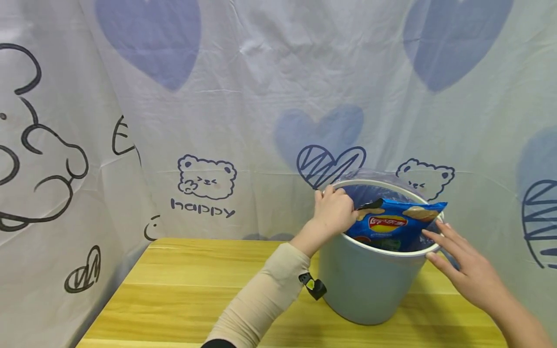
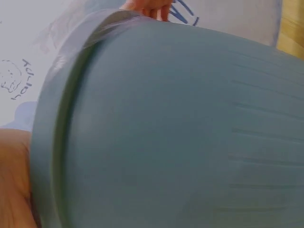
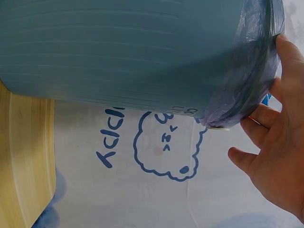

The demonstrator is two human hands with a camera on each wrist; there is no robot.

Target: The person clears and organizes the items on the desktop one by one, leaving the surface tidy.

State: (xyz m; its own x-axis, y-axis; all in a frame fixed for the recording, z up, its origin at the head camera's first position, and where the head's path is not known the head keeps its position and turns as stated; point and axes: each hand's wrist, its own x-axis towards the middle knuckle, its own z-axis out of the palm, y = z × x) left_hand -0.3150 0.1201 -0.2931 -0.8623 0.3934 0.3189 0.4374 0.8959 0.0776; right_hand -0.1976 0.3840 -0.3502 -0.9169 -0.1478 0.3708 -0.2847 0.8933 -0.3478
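A grey-blue trash can (image 1: 370, 285) with a pale rim stands upright on the wooden table, a thin translucent purple liner (image 3: 237, 80) folded over its edge. Inside the mouth sits a blue Lay's chip bag (image 1: 393, 224), its top edge sticking up above the rim at the right. My left hand (image 1: 332, 210) grips the left side of the rim with curled fingers, close by the bag's dark corner. Over on the right side, my right hand (image 1: 467, 268) touches the rim and liner with fingers spread and fairly straight. In the left wrist view the can's outer wall fills most of the picture.
The yellow wooden table (image 1: 196, 285) ends at a back edge near a pale curtain (image 1: 252, 121) printed with hearts and bears. More of this cloth hangs along the left and right sides. A black strap (image 1: 312, 286) is on the left wrist over a beige sleeve.
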